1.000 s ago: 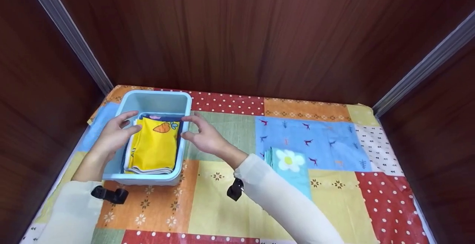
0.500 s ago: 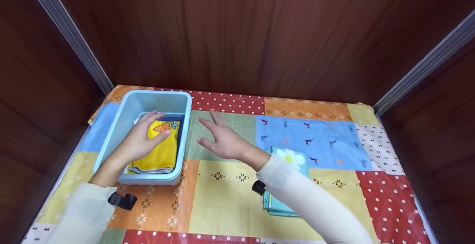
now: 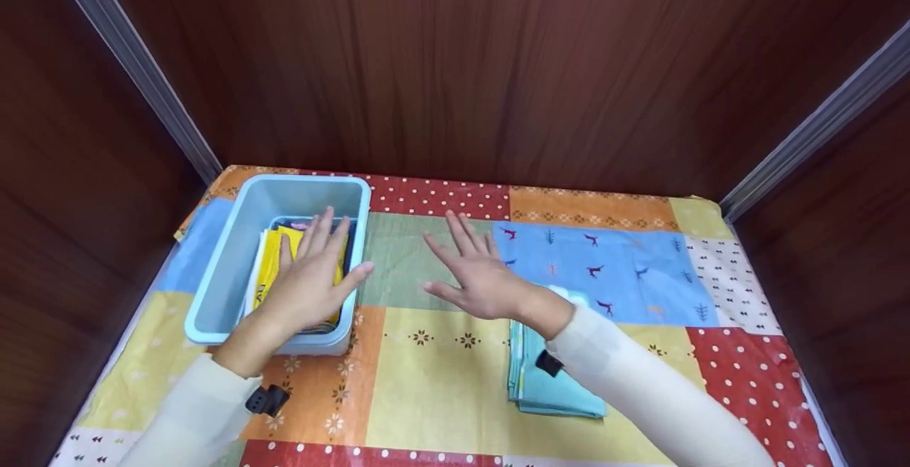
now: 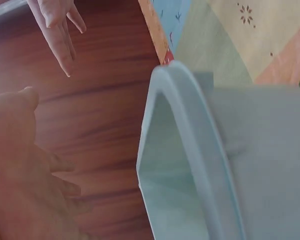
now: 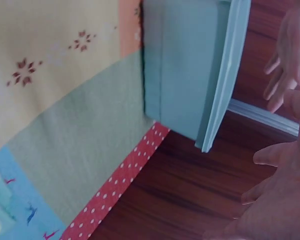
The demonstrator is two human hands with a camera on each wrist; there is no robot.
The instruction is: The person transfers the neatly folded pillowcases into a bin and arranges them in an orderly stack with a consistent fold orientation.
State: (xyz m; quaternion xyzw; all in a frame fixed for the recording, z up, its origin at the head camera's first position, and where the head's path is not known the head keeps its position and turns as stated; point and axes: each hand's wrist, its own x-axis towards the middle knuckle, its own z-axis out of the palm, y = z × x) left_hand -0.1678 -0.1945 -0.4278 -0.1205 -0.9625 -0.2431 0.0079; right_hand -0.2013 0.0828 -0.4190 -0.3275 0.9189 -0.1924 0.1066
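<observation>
My left hand is over the light blue bin, its fingers spread and nothing in them. Beneath it, inside the bin, lies a folded yellow cloth on other folded fabric, partly covered by the hand. In the left wrist view the bin's rim stands beside the left hand. My right hand hovers right of the bin, fingers spread, also holding nothing. Just below its wrist sits a folded turquoise cloth stack, partly hidden by the forearm.
A patchwork cloth covers the table. Dark wood panels rise behind and on both sides, with metal strips at the corners. The bin stands near the back left corner.
Both hands have moved right from the bin's sides and the fingers have straightened. The left now covers part of the yellow cloth; the right has left the bin's edge toward the turquoise stack.
</observation>
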